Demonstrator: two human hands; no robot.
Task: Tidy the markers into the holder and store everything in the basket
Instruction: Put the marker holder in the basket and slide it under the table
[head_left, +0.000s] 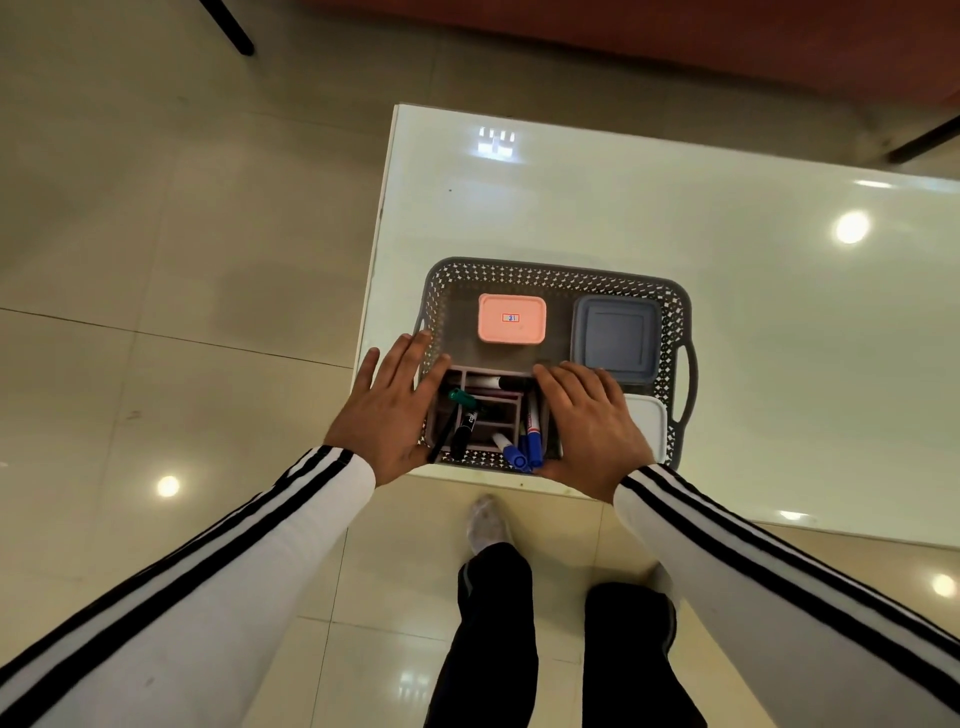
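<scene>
Flanking the holder (493, 371) low in the frame's centre, the left hand (389, 410) and right hand (587, 415) lie along its sides with straight, released fingers, grasping nothing. The holder, with markers (530, 447) inside, stands in the lower-left part of the basket (550, 270). The basket sits at the table's (727, 260) lower-left corner, close to both edges, and bare tabletop spreads above and to the right. The pink box (511, 332) bears a small red-framed label, unreadable.

Hands are flanking the holder (488, 402) inside the basket (561, 270).
The left hand (387, 410) and right hand (587, 421) are lying flat on either side of it, near the table's (727, 234) near left corner.
</scene>
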